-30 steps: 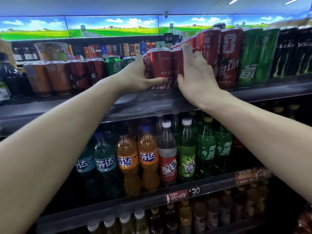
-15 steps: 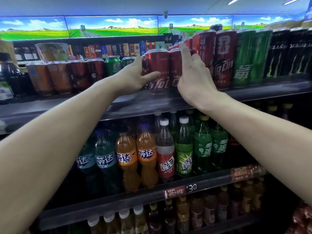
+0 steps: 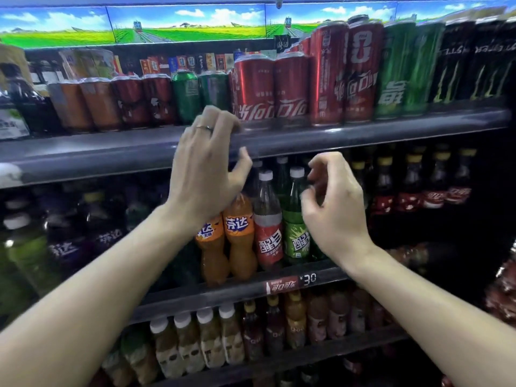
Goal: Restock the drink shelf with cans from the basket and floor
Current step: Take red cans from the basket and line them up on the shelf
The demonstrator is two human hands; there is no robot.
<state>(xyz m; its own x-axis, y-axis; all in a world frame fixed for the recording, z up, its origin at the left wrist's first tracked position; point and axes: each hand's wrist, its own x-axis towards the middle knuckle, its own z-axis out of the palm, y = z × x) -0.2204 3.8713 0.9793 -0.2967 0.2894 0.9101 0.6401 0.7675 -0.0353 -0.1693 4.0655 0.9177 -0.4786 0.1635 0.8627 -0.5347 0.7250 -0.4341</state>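
Both hands are hanging in front of the drink shelf [image 3: 279, 141], holding nothing. The left hand [image 3: 206, 174] is sitting at about ten o'clock from the right hand [image 3: 335, 208], its back facing the camera, a thin ring showing on one finger, and its fingers [image 3: 220, 118] are loosely spread and curled, their tips overlapping the shelf's grey front edge just below the cans; whether they are touching it cannot be told. The right hand is hovering lower, in front of the bottle row, with its fingers [image 3: 326, 163] bent inward in a loose open claw, closing on nothing. On the shelf, at twelve o'clock from the hands, two short red cola cans [image 3: 272, 88] are standing upright side by side, touching each other. At three o'clock from them two taller red cans [image 3: 346, 71] are standing, then green cans [image 3: 407, 68], then black cans [image 3: 474, 60] blurred toward the edge. At nine o'clock from the short red cans two dark green cans [image 3: 198, 96] are standing, and further along brown and dark red cups [image 3: 109, 104] are lining up. Below, at six o'clock from the cans, orange soda bottles [image 3: 237, 238], a red-labelled bottle [image 3: 268, 227] and a green bottle [image 3: 296, 224] are standing close together behind the hands, above a price tag [image 3: 290, 283] on the next shelf edge.
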